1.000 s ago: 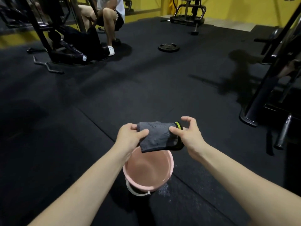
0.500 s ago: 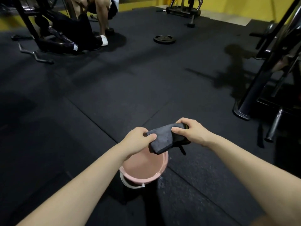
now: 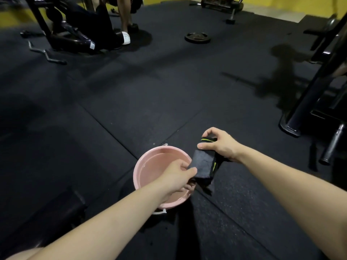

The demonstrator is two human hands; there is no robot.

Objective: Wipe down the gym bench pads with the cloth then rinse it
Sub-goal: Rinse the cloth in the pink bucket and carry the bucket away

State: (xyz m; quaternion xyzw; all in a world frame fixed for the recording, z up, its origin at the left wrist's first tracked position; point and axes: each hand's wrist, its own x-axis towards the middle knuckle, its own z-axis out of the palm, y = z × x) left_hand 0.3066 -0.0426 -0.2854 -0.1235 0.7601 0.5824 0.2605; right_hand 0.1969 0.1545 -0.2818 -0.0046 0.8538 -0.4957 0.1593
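The cloth (image 3: 203, 164), dark grey with a yellow-green stripe, is stretched between two hands at the right rim of a pink basin (image 3: 144, 166) holding water on the black rubber floor (image 3: 150, 102), seen from the head camera. The left hand (image 3: 178, 175) pinches the cloth's lower end over the basin, thumb and fingers closed on the fabric; the right hand (image 3: 220, 144) grips the upper end, fingers curled around it. A weight plate (image 3: 197, 37) lies well beyond, and another person's white shoe (image 3: 126, 37) rests beside a black machine (image 3: 71, 32).
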